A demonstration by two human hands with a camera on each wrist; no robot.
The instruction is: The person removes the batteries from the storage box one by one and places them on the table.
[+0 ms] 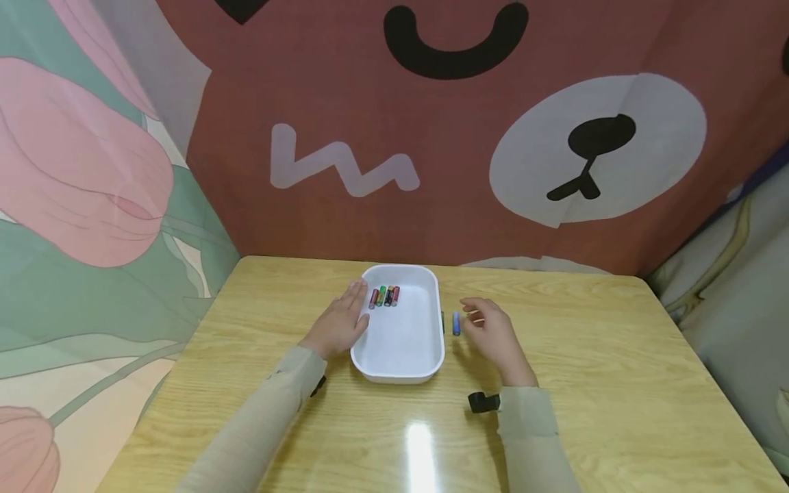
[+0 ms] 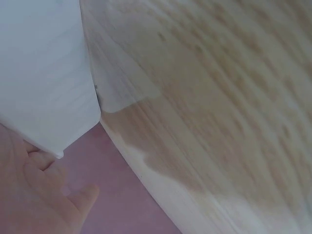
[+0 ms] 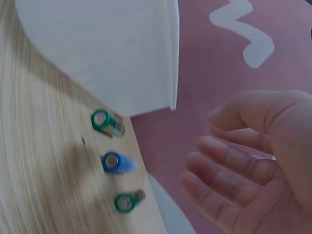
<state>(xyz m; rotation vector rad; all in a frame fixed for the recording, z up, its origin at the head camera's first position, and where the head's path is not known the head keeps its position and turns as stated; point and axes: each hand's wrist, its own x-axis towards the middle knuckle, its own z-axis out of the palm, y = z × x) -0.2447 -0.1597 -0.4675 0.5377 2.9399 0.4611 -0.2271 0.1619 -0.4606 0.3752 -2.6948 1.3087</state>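
A white tray (image 1: 403,349) stands on the table, with several batteries (image 1: 382,296) side by side at its upper left. My left hand (image 1: 341,320) rests along the tray's left edge, its fingers extended; in the left wrist view the fingertips are partly behind the tray wall. To the right of the tray stand a green battery (image 3: 101,119), a blue battery (image 3: 116,162) and another green battery (image 3: 126,201) in a row. My right hand (image 1: 493,335) hovers beside them with loosely bent fingers and nothing in its grasp. It partly hides the outermost green battery in the head view.
The wooden table (image 1: 345,438) ends at the back against a red-brown cloth (image 1: 456,205) with a cartoon print. A flowered curtain (image 1: 92,274) hangs at the left. Black straps (image 1: 483,402) sit at the wrists.
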